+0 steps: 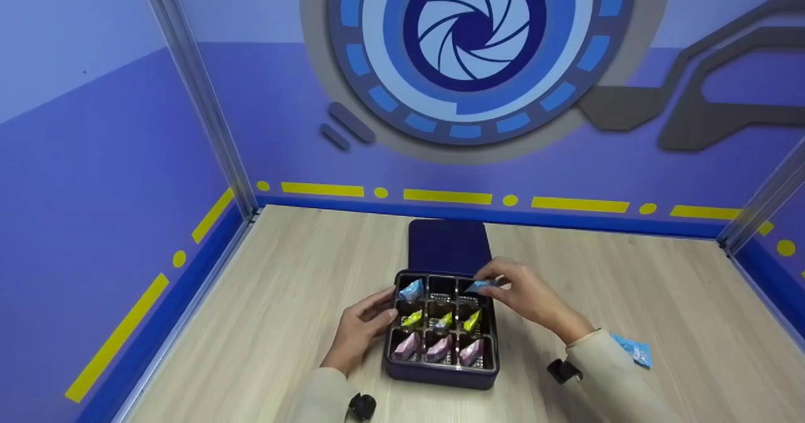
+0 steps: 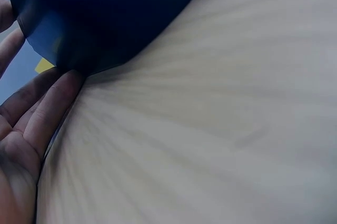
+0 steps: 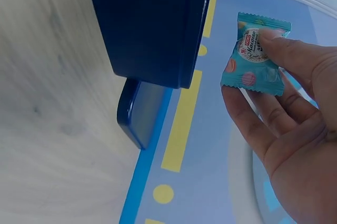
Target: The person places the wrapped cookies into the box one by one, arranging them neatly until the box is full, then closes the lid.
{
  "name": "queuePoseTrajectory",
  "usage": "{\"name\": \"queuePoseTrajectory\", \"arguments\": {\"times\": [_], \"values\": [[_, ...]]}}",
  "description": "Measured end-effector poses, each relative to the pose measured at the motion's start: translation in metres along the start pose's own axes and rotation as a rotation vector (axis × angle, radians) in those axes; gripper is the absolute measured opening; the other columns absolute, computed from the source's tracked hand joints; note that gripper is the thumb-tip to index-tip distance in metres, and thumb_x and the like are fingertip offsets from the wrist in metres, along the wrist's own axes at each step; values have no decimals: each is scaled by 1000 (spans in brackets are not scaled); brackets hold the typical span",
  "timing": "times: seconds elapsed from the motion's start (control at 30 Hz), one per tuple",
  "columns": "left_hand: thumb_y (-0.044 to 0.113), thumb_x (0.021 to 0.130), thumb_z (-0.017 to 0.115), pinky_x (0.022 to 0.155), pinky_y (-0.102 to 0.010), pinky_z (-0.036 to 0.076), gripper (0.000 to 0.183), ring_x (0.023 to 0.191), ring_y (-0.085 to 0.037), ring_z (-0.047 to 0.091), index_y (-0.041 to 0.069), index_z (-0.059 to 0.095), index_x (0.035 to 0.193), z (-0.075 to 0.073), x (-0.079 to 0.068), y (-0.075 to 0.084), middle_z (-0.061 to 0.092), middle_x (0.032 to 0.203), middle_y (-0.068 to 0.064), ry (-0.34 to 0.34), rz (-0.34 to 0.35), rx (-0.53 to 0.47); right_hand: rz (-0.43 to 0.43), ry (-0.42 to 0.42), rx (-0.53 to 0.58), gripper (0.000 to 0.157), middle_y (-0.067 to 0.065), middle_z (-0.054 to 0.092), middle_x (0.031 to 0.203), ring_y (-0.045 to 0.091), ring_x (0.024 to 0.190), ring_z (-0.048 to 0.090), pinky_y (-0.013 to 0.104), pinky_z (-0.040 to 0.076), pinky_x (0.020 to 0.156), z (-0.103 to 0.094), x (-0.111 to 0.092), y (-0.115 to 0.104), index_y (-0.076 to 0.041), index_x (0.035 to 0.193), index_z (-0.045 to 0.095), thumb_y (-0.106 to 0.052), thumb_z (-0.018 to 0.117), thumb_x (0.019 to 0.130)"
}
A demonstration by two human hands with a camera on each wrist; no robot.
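A dark blue box [image 1: 440,378] with a nine-compartment tray sits on the table. My right hand [image 1: 528,294] pinches a blue wrapped candy [image 3: 253,68] between thumb and fingers, over the back right compartment. "Macaron" is printed on its wrapper. Along the left wall of the box, my left hand [image 1: 360,332] rests with fairly straight fingers [image 2: 50,108] touching it. Another blue candy [image 1: 412,290] lies in the back left compartment; the back middle one holds none. Yellow candies [image 1: 443,321] fill the middle row and pink candies [image 1: 438,349] the front row.
Behind the box lies a dark blue lid [image 1: 448,246], flat on the wooden table [image 1: 302,266]. One more blue packet [image 1: 635,351] is on the table at the right, partly hidden by the right sleeve. Blue panels [image 1: 119,222] wall in the back and sides.
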State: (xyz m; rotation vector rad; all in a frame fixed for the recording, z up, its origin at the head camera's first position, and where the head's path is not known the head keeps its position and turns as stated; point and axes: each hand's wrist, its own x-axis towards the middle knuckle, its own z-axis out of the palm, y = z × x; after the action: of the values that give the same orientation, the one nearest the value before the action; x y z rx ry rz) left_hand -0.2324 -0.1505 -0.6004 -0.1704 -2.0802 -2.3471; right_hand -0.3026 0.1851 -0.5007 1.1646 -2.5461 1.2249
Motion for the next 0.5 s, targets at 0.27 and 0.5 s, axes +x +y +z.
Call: {"name": "queuePoseTrajectory", "arguments": {"times": [0.27,0.5], "values": [[13,100,76,94,-33,60,51,122,-27,67,6,63,149,1,0,1,60,149,-17,5,-9,-6,0,-70,-32,14,-5,71,104,14,94,70,33,61,83,7,18,-5,-12,109,78,-6,80,96],[12,101,76,95,-33,59,51,124,-30,66,5,62,149,1,-1,1,59,150,-17,0,-5,-15,0,-118,-39,15,-3,71,106,16,96,69,36,61,84,14,28,-8,-6,111,77,-4,79,96]]}}
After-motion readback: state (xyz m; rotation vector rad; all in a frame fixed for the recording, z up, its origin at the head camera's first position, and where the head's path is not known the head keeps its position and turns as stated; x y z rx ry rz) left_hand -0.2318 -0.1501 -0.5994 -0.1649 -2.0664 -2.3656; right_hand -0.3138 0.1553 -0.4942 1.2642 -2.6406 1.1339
